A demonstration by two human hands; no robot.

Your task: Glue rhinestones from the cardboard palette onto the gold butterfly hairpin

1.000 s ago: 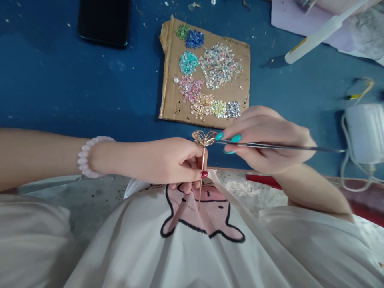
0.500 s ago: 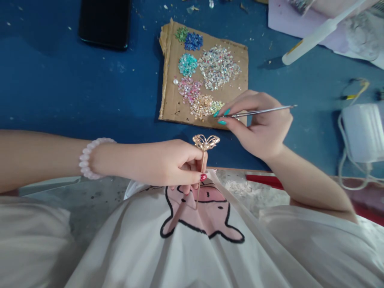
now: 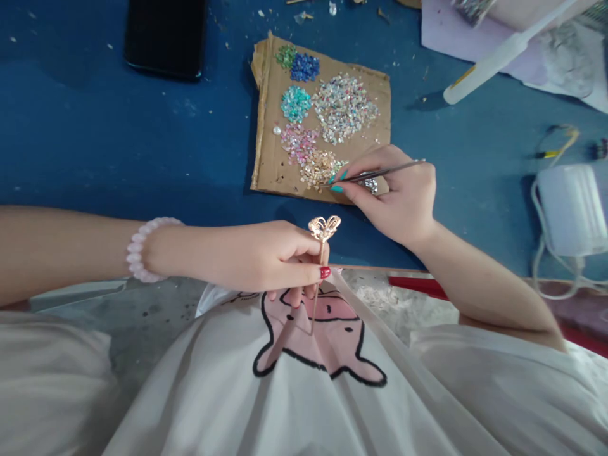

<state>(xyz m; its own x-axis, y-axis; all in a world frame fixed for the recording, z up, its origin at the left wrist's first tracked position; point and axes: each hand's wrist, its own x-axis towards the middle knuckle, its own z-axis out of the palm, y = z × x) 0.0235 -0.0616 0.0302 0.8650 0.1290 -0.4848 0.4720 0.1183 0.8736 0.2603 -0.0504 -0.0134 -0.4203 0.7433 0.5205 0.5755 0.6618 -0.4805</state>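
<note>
My left hand [image 3: 266, 256] pinches the thin stem of a gold butterfly hairpin [image 3: 323, 229], holding it upright over the table's near edge. My right hand [image 3: 394, 196] grips metal tweezers [image 3: 380, 172] whose tips reach down among gold-coloured rhinestones [image 3: 319, 166] on a piece of brown cardboard [image 3: 266, 114]. The cardboard carries small heaps of rhinestones: green, blue, teal, pink, gold and a large clear heap [image 3: 345, 107]. A pale bead bracelet [image 3: 140, 250] circles my left wrist.
A black phone [image 3: 165, 35] lies at the back left of the blue table [image 3: 95, 139]. A white tube [image 3: 498, 57] and pale paper lie at the back right. A white spool with cord [image 3: 572, 209] sits at the right edge.
My right hand has moved the tweezers away from the butterfly hairpin, up and left onto the cardboard's rhinestones. The left hand has kept the hairpin almost still, turning it slightly.
</note>
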